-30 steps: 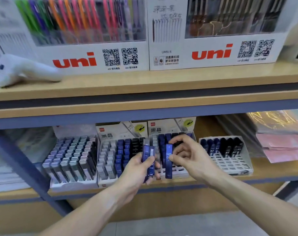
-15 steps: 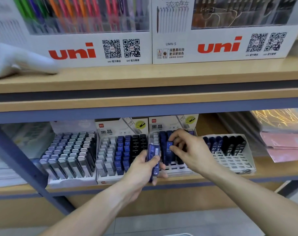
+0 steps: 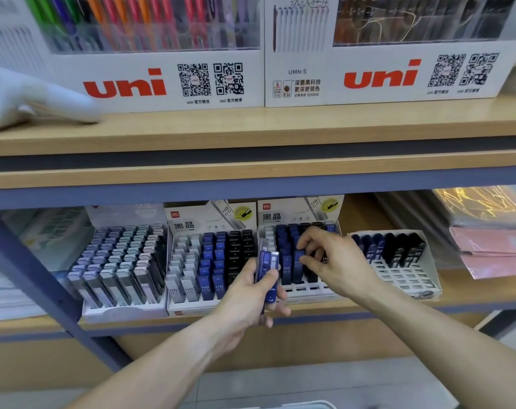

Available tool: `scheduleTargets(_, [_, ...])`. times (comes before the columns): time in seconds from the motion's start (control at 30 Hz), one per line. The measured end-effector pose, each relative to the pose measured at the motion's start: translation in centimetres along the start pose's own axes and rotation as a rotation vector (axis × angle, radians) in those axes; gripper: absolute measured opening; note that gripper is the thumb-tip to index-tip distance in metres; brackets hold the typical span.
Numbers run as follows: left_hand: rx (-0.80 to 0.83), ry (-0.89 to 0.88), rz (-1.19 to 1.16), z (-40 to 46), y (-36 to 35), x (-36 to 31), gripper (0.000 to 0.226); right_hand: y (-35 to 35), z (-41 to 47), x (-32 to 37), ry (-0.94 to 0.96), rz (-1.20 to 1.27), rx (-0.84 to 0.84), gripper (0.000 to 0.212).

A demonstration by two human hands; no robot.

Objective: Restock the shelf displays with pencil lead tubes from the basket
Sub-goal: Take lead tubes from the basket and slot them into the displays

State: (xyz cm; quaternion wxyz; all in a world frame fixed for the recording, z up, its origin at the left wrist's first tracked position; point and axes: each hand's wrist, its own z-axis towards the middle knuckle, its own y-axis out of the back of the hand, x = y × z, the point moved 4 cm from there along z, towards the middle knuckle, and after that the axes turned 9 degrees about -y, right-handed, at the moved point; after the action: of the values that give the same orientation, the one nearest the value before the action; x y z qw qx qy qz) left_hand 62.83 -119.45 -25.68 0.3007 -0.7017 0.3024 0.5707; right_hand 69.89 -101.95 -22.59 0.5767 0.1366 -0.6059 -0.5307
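Note:
My left hand [image 3: 249, 293] grips a small bunch of blue pencil lead tubes [image 3: 269, 268], upright, in front of the lower shelf. My right hand [image 3: 330, 258] reaches into the third display tray [image 3: 309, 292] and pinches the top of a blue lead tube [image 3: 298, 265] standing in a slot near the tray's front. That tray holds rows of blue and black tubes. The basket's white rim [image 3: 295, 404] barely shows at the bottom edge.
Left of it stand a display with white, blue and black tubes [image 3: 209, 276] and one with grey tubes [image 3: 124, 261]. A half-filled tray [image 3: 398, 261] sits to the right, then pink folders [image 3: 498, 252]. Uni pen boxes [image 3: 380, 75] and a white object [image 3: 35, 98] occupy the upper shelf.
My right hand carried one blue tube from beside my left hand back into the third tray and set it into a slot. My left hand stayed put with its bunch.

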Motion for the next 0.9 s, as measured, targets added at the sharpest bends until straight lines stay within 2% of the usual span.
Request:
scheduleTargets(0.23, [0.004, 0.009, -0.025, 0.2, -0.3, 0.3, 0.022, 0.4, 0.1, -0.1, 0.004, -0.058, -0.029, 0.020])
scheduleTargets(0.5, [0.006, 0.014, -0.079, 0.3, -0.5, 0.4, 0.021, -0.6, 0.0, -0.4, -0.017, -0.066, 0.031, 0.021])
scheduleTargets(0.7, [0.030, 0.002, -0.153, 0.2, -0.9, 0.1, 0.021, -0.4, 0.0, -0.1, 0.008, -0.230, -0.113, 0.017])
scheduleTargets(0.77, [0.036, -0.005, -0.154, 0.2, -1.0, 0.1, 0.022, 0.3, -0.4, 0.8, -0.013, -0.127, -0.155, 0.014])
scheduleTargets(0.83, [0.041, -0.013, -0.135, 0.2, -1.0, 0.2, 0.022, 1.0, -1.0, 1.9, -0.077, 0.088, -0.139, 0.007])
scheduleTargets(0.9, [0.054, -0.031, -0.097, 0.3, -1.1, 0.3, 0.022, 1.0, -1.6, 2.9, -0.144, 0.248, -0.071, 0.020])
